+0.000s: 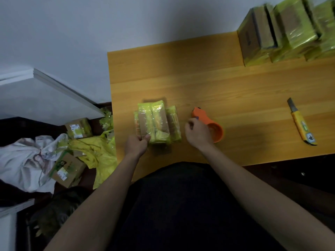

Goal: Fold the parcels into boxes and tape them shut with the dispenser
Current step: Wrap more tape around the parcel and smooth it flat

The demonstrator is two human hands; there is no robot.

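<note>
The table [199,73] has bare wood between the taped stack [282,31] at its far right and the box [157,124] near its front-left edge. Left hand [136,144] grips the box's near corner. Right hand [197,133], fingers curled, rests on the dispenser [215,131] just beside; whether it grips is unclear.

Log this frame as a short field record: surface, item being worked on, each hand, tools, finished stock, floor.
surface: wooden table
work item: taped box, wrapped in yellow-green tape, near the table's front edge
left hand: grips the box's near left corner
right hand: fingers curled, at the orange tape dispenser; actual grip unclear
other tool: yellow utility knife, lying apart on the right
finished stock: taped boxes stacked at the far right corner
floor, left: labelled cartons, yellow bags, white cloth
</note>
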